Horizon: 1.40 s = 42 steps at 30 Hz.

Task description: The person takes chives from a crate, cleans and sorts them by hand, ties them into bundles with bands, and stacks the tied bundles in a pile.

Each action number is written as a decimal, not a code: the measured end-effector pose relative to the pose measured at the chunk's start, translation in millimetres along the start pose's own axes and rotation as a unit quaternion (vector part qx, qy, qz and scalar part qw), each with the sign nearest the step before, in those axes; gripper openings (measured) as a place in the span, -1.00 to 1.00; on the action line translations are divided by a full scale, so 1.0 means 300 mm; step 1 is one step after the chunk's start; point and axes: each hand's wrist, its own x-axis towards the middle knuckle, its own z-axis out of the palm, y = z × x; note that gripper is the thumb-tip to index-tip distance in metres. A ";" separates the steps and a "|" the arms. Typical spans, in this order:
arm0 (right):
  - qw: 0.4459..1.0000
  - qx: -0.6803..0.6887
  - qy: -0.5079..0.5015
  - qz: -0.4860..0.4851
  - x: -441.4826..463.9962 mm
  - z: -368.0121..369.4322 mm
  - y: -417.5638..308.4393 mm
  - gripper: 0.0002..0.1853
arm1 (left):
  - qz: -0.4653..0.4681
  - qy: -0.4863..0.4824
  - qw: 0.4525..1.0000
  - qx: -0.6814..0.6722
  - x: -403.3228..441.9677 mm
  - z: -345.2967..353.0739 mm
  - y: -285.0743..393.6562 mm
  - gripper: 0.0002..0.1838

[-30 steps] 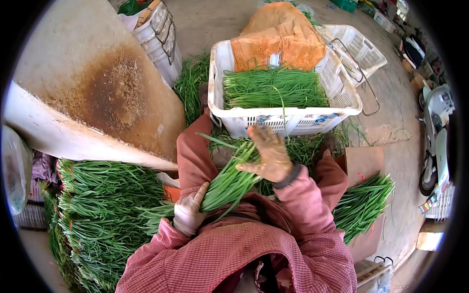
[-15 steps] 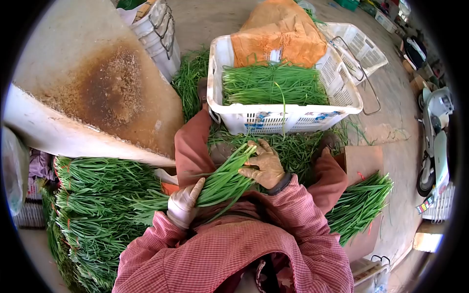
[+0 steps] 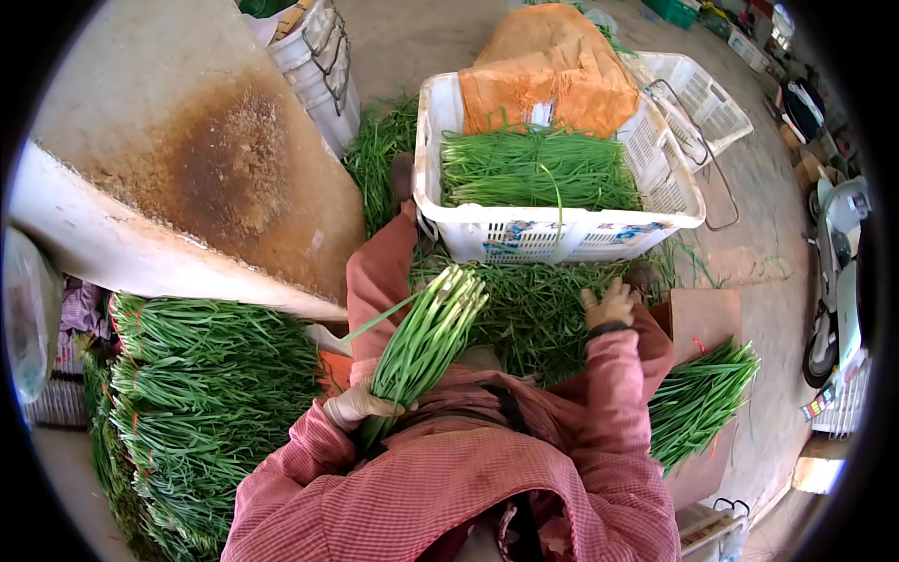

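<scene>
My gloved left hand (image 3: 361, 406) is closed round a bunch of garlic chives (image 3: 426, 328) near its lower end. The pale cut ends point up and away from me, and one long leaf sticks out to the left. Over by my right shin, my gloved right hand (image 3: 611, 305) is held away from the bunch, thumb and fingers apart, with nothing visible in it. Beneath and between my legs lies a layer of loose green leaves (image 3: 534, 323).
Ahead stands a white crate (image 3: 562, 220) with chives inside and an orange sack (image 3: 552, 84) over its far side. Stacked, tied chives (image 3: 211, 403) are at left, beside a stained slab (image 3: 225, 159). More chives (image 3: 702, 398) lie on cardboard (image 3: 707, 314) at right.
My right hand has left the bunch and moved right to beside my shin. The bunch in my left hand has turned more upright, its cut ends now pointing away from me.
</scene>
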 end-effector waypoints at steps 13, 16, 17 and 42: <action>0.019 0.862 -0.490 0.129 -0.127 0.040 -0.446 -0.41 | 0.191 0.079 0.788 0.580 -0.112 0.120 0.354 0.04; -0.011 0.862 -0.501 0.080 -0.129 0.014 -0.500 -0.36 | 0.308 0.119 0.831 0.447 0.029 0.063 0.378 0.00; -0.015 0.837 -0.536 0.109 -0.131 0.015 -0.498 -0.36 | 0.295 0.074 0.831 0.465 0.141 -0.041 0.287 -0.01; 0.555 0.587 -0.587 0.057 -0.198 -0.273 -0.357 -0.60 | 0.038 -0.014 0.994 -0.097 0.190 0.056 0.014 -0.39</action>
